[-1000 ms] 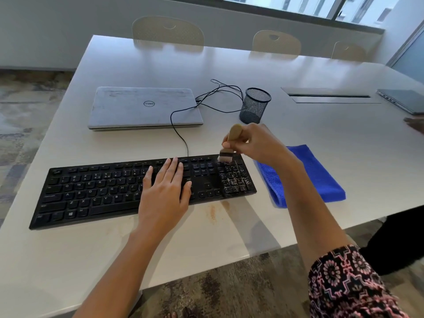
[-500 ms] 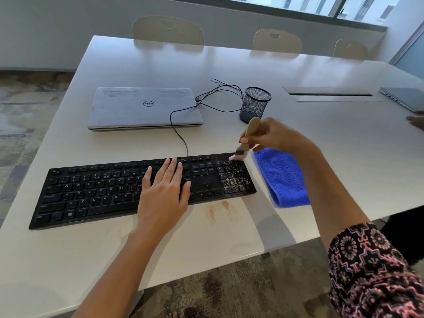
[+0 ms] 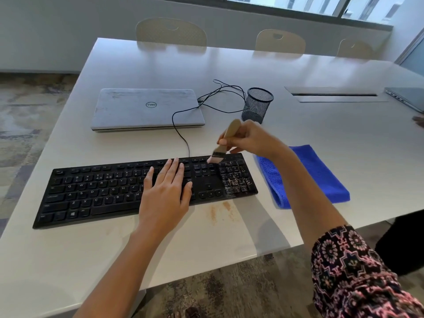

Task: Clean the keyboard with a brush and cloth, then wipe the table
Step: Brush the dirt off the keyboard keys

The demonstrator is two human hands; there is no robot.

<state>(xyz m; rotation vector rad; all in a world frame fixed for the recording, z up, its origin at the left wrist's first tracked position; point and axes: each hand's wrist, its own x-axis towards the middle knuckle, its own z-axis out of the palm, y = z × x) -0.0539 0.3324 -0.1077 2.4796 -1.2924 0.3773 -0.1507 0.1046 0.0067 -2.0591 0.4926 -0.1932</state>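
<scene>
From the head camera, a long black plastic keyboard [image 3: 98,191] lies across the near part of a pale, smooth table [image 3: 160,253], its thin black cable [image 3: 181,131] running away from its far edge. The left hand [image 3: 164,196] rests flat on the keyboard's right-of-centre keys, fingers straight and slightly spread, thumb out toward the arrow keys. The right hand [image 3: 250,138] hovers above the keyboard's far right corner, fingers and thumb curled round the light wooden handle of a small flat brush [image 3: 221,146]. The brush tilts down and to the left, and its pale bristles touch the far row of keys just left of the number pad. Brownish crumbs [image 3: 238,182] cover the number pad keys, thickest in the rows nearest the person.

Just right of the keyboard, apart from it, lies a folded bright blue microfibre cloth [image 3: 321,175], partly hidden by the right forearm, which wears a dark sleeve with a pink and white pattern [image 3: 358,271]. On the table just in front of the keyboard's right end there is a faint orange-brown smear [image 3: 220,211].

Beyond the keyboard sits a closed silver laptop [image 3: 146,109] with a round logo on its lid, and to the right of that a black wire-mesh pen cup [image 3: 258,104], upright. Farther right are a grey recessed cable panel [image 3: 335,95] and the corner of a second grey laptop [image 3: 408,97]. Cream chairs [image 3: 171,32] stand along the table's far side
</scene>
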